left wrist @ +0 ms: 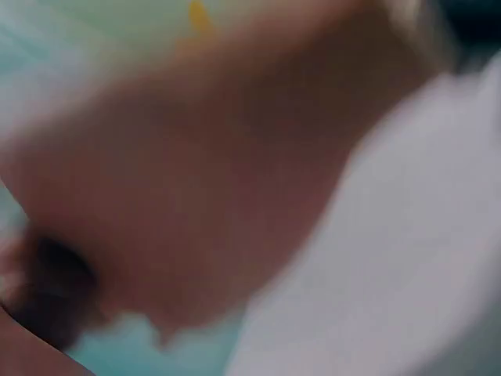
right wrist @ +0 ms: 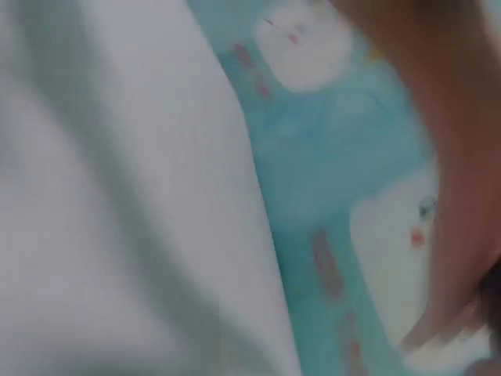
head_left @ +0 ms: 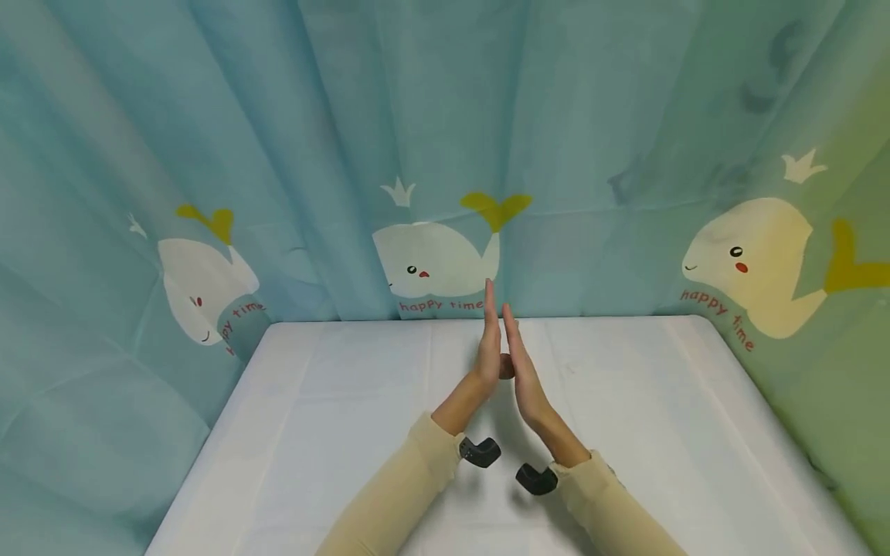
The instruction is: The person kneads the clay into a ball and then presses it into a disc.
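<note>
A small, dark brown, roundish thing [head_left: 507, 366] sits between the two palms, above the table; its kind cannot be made out. The left hand [head_left: 489, 344] stands upright with straight fingers, its palm side against the brown thing. From the other side the right hand [head_left: 527, 378] presses toward it, fingers also straight, the fingertips of both hands coming close together. In the left wrist view the dark thing [left wrist: 59, 290] appears blurred beside the left hand [left wrist: 180, 188]. The right wrist view shows part of the right hand [right wrist: 462, 157] and a dark patch at the right edge.
A white-covered table [head_left: 361, 401] lies under the hands. Behind it and at both sides hangs a blue-green curtain [head_left: 584, 116] printed with white whales. Black camera mounts [head_left: 480, 452] stick out from both wrists, below beige sleeves [head_left: 396, 494].
</note>
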{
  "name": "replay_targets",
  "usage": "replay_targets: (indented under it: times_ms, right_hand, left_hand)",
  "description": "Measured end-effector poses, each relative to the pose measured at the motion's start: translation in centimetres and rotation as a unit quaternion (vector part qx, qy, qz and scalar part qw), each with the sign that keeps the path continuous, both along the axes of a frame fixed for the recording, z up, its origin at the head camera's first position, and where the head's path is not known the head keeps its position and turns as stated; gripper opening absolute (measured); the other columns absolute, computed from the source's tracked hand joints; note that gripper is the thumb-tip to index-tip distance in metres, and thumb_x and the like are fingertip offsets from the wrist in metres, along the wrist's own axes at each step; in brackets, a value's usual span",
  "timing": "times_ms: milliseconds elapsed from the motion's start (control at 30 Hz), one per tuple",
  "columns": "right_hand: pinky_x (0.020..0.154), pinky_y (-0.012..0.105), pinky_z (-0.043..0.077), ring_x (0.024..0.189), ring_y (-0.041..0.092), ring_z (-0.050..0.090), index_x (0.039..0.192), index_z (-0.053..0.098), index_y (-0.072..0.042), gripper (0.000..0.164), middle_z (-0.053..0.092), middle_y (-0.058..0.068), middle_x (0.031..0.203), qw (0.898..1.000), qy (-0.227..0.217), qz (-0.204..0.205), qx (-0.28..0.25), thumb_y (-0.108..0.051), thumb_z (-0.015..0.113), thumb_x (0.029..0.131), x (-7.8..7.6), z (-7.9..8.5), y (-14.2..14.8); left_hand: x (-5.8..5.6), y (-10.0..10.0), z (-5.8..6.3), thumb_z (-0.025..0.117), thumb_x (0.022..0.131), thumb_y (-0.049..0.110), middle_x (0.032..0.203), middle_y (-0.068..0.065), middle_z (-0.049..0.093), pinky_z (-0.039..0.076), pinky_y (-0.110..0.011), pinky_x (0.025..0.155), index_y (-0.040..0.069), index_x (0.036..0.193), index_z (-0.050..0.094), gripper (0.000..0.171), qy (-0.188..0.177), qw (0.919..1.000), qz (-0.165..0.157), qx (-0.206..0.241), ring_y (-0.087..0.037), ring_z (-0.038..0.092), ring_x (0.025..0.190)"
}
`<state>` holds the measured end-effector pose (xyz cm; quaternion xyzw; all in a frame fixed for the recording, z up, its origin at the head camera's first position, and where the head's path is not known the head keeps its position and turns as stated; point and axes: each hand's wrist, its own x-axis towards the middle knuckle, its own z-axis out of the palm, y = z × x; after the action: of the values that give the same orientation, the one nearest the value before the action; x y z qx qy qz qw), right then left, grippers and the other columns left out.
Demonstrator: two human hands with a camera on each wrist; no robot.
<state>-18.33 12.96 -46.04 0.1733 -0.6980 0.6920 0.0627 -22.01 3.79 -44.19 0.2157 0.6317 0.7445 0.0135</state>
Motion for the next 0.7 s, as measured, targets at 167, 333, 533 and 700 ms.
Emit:
replay_targets:
  times_ms: [167, 333, 533, 700]
  right_hand:
    - [0.121, 0.059, -0.008, 0.156, 0.015, -0.011, 0.166, 0.009, -0.033, 0.055, 0.001, -0.011, 0.171, 1.0, 0.02, -0.018, 0.007, -0.044, 0.009, 0.112, 0.8, 1.5, -0.6]
    - [0.123, 0.052, 0.001, 0.156, 0.009, -0.004, 0.166, 0.004, -0.035, 0.061, -0.001, -0.01, 0.172, 0.996, -0.04, -0.012, -0.073, -0.056, 0.006, 0.109, -2.0, 0.9, 1.1]
    - [0.124, 0.051, -0.003, 0.157, 0.017, -0.006, 0.166, -0.002, -0.025, 0.059, -0.004, -0.002, 0.173, 0.995, -0.052, 0.019, -0.077, -0.046, 0.001, 0.112, -1.2, -2.0, 0.3]
    - [0.123, 0.044, 0.006, 0.157, 0.019, -0.004, 0.167, 0.001, -0.025, 0.06, -0.002, -0.006, 0.172, 0.999, 0.003, 0.03, -0.044, -0.048, 0.004, 0.111, 0.6, -0.9, -0.8]
  left_hand:
    - [0.0, 0.1, -2.4, 0.005, 0.109, 0.056, 0.173, -0.002, -0.008, -0.012, -0.067, 0.117, 0.022, 0.166, -0.007, 0.068, 0.013, 0.9978, 0.022, -0.062, -0.026, -0.012, 0.157]
    - [2.0, 0.9, -2.1, 0.01, 0.107, 0.062, 0.172, 0.001, -0.009, -0.008, -0.063, 0.12, 0.023, 0.167, -0.004, 0.073, 0.055, 0.9954, 0.02, -0.076, -0.021, -0.009, 0.157]
    - [1.6, 0.4, -0.3, 0.01, 0.108, 0.057, 0.172, 0.003, -0.01, -0.005, -0.059, 0.122, 0.021, 0.166, -0.008, 0.071, 0.062, 0.9975, 0.014, -0.033, -0.019, -0.009, 0.157]
    - [0.5, -0.4, -1.3, 0.009, 0.11, 0.051, 0.172, 0.004, -0.008, -0.008, -0.06, 0.121, 0.024, 0.166, -0.007, 0.065, 0.049, 0.9975, 0.03, -0.043, -0.018, -0.009, 0.157]
